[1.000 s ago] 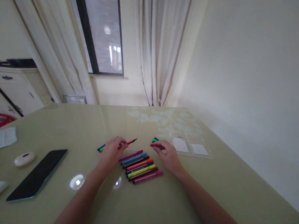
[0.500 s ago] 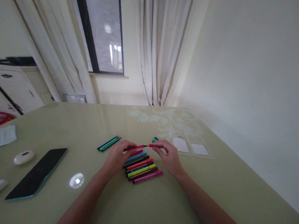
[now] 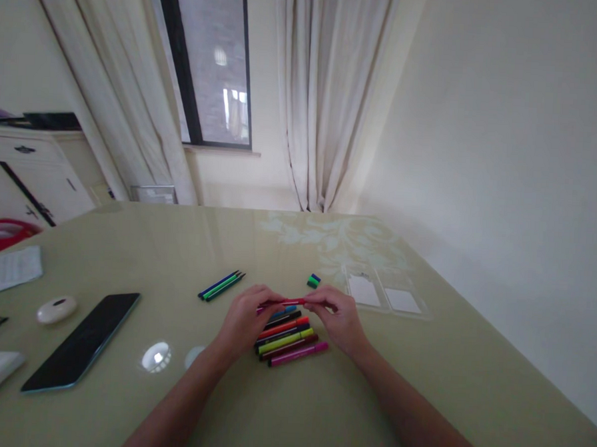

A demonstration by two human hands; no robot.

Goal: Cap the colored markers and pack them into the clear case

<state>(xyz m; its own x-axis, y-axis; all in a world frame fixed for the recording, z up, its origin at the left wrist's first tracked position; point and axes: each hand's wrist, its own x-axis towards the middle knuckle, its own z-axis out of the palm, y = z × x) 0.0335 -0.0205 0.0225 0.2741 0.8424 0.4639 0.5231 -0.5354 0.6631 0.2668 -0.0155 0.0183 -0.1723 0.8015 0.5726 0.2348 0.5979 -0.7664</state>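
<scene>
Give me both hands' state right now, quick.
Left hand: closed on the slim red felt-tip marker.
Right hand: pinching the same marker's cap end.

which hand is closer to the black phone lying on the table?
Left. The left hand is at the red marker, with bare table between it and the phone off to its left. The right hand grips the marker's other end, farther away.
</scene>
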